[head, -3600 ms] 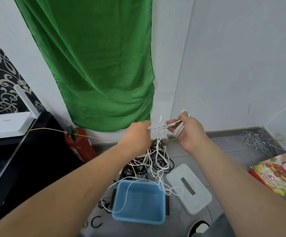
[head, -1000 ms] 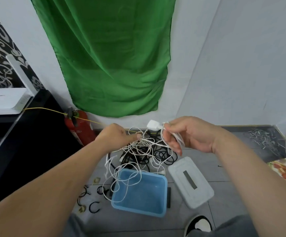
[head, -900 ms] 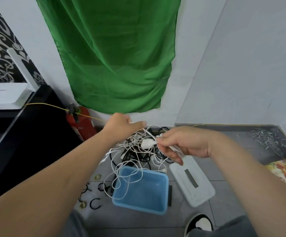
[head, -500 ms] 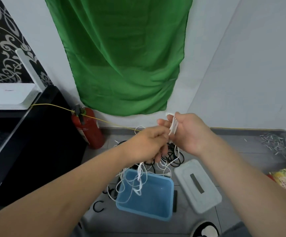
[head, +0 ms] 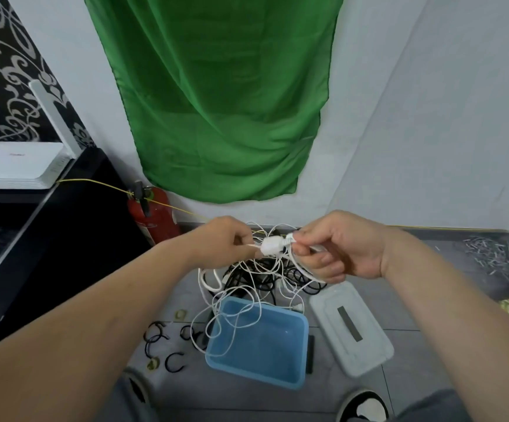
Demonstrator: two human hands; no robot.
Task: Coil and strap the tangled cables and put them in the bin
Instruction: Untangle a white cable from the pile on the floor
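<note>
A tangle of thin white cable hangs from both hands, its loops drooping into the open blue bin on the floor. My left hand pinches a strand of it. My right hand grips a small bundle of white cable beside a white plug block held between the two hands. Black cables lie coiled on the floor behind the bin. Several black straps lie on the floor left of the bin.
The bin's white lid lies on the floor to its right. A red fire extinguisher stands by the wall next to a black cabinet carrying a white router. My shoe is at the bottom edge.
My hands have dropped lower and drawn apart, with the white plug block showing between them. The cable loops hang wider over the bin.
</note>
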